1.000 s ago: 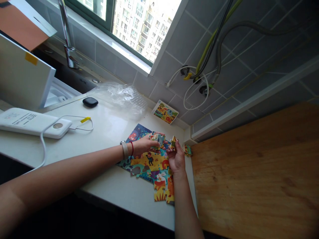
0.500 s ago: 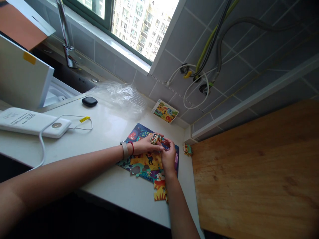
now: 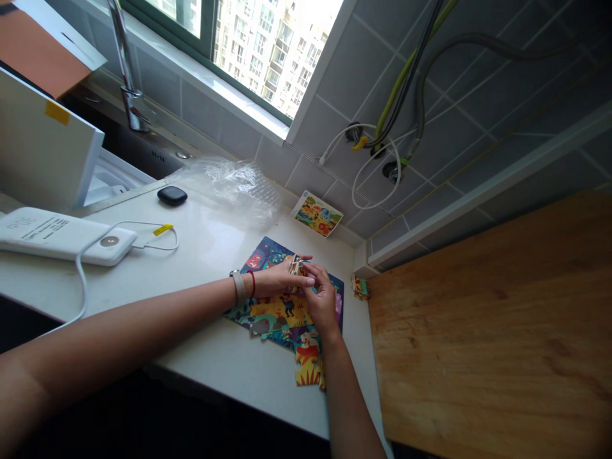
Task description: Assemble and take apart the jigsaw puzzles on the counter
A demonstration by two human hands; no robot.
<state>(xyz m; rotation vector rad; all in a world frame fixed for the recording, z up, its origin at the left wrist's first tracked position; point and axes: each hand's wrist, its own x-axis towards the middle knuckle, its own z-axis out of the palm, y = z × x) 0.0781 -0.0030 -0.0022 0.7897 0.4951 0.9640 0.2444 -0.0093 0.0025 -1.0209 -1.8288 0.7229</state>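
Observation:
A small stack of jigsaw puzzle pieces [image 3: 295, 265] is gripped in my left hand [image 3: 280, 279], edges showing between thumb and fingers. My right hand [image 3: 322, 299] meets it from the right, its fingers closed at the stack; which piece they pinch is hidden. Below both hands lies a colourful jigsaw puzzle [image 3: 272, 322] on the white counter, its middle partly covered by them. Some joined pieces [image 3: 306, 370] stick out past its lower edge beside my right forearm. Another small pile of pieces [image 3: 360, 287] sits to the right, by the wooden board.
A picture card [image 3: 317, 214] leans at the wall behind the puzzle. Crumpled clear plastic [image 3: 229, 188], a black case [image 3: 172, 195] and a white power bank [image 3: 67, 234] with a cable lie to the left. The wooden board [image 3: 492, 331] borders the right side. A sink with a tap [image 3: 131, 105] is behind.
The stack in my left hand has turned more upright. My right fingers have moved left and up, closer over it, and the left thumb now overlaps them.

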